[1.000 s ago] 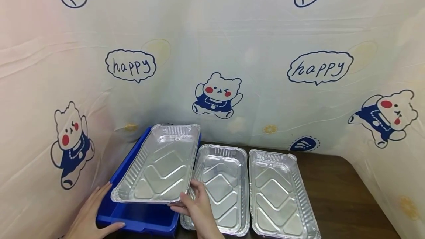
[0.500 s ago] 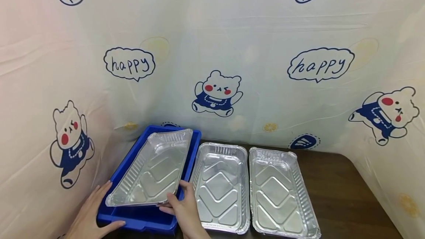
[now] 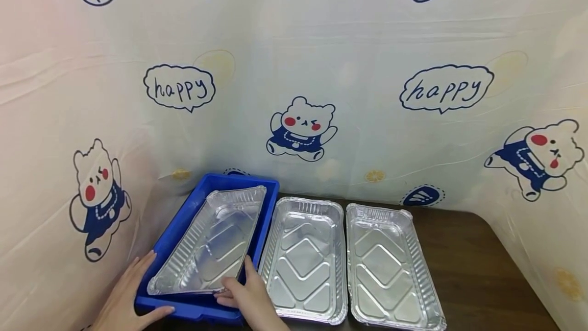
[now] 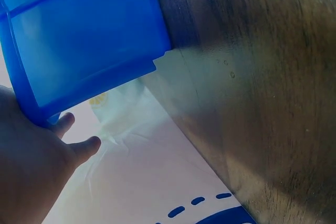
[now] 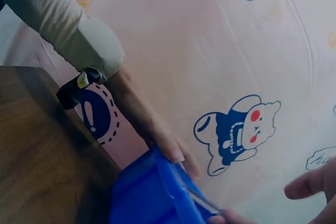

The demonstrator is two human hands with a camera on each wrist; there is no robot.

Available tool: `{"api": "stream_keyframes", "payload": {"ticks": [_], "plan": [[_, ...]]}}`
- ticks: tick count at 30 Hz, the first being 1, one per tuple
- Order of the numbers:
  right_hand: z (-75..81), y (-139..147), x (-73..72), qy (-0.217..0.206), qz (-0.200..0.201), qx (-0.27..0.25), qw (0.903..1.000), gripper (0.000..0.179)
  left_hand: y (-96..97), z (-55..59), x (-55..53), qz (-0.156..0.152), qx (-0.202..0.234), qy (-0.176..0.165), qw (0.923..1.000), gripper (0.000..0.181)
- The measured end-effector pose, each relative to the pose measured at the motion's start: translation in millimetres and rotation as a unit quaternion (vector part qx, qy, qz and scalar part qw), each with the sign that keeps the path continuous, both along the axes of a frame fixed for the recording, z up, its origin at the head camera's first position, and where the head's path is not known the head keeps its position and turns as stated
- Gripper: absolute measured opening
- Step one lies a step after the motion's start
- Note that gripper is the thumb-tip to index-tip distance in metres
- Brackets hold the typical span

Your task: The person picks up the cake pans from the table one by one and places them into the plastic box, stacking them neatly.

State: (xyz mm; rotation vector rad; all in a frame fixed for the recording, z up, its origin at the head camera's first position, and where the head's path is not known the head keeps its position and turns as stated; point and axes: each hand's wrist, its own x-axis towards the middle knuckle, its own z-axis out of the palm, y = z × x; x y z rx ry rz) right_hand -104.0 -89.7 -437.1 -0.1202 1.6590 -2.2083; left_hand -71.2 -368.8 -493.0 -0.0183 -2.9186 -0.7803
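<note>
My right hand (image 3: pixel 251 292) pinches the near right corner of a silver foil tray (image 3: pixel 220 244), which sits tilted within the blue plastic bin (image 3: pixel 271 203). The tray's left near corner lies close over the bin's front left rim. At the bin's front left corner rests my left hand (image 3: pixel 121 298), its fingers stretched along the outer side and the thumb on the front edge. The left wrist view has the outer wall of the blue bin (image 4: pixel 94 40) above the hand. In the right wrist view the left hand (image 5: pixel 165 142) lies on the bin's rim.
Two more foil trays, a middle one (image 3: pixel 305 264) and a right one (image 3: pixel 386 269), stand side by side right of the bin. All are on a dark wooden table (image 3: pixel 478 269). A printed cloth (image 3: pixel 358 132) hangs behind and along both sides.
The right hand has moved left and down with the foil tray, lowering it from above the bin's right edge into the bin. The left hand has stayed at the corner.
</note>
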Motion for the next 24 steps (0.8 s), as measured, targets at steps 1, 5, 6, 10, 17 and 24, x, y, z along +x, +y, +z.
{"api": "stream_keyframes", "payload": {"ticks": [1, 5, 6, 10, 17, 24], "plan": [[1.4, 2.7, 1.5, 0.005, 0.012, 0.014, 0.9998, 0.083, 0.1, 0.0, -0.2, -0.002, 0.0, 0.003, 1.0, 0.117], [8.5, 14.4, 7.4, 0.023, 0.045, 0.053, 0.9973, 0.082, 0.4, 0.0, -0.5, -0.006, 0.002, 0.007, 1.0, 0.115], [9.8, 17.3, 8.5, 0.024, 0.049, 0.054, 0.997, 0.082, 0.5, 0.0, -0.5, -0.006, 0.003, 0.006, 1.0, 0.115], [13.7, 30.3, 11.1, 0.028, 0.064, 0.047, 0.9964, 0.08, 1.3, 0.1, 0.5, 0.0, 0.002, -0.007, 1.0, 0.115], [12.8, 65.8, 9.1, 0.072, 0.09, 0.009, 0.9932, 0.069, 3.0, -1.3, 0.4, -0.001, -0.003, 0.005, 1.0, 0.116], [8.5, 104.5, 1.6, 0.109, 0.102, 0.001, 0.9888, 0.058, 1.4, -6.4, -0.8, -0.018, -0.036, 0.052, 0.9978, 0.113]]}}
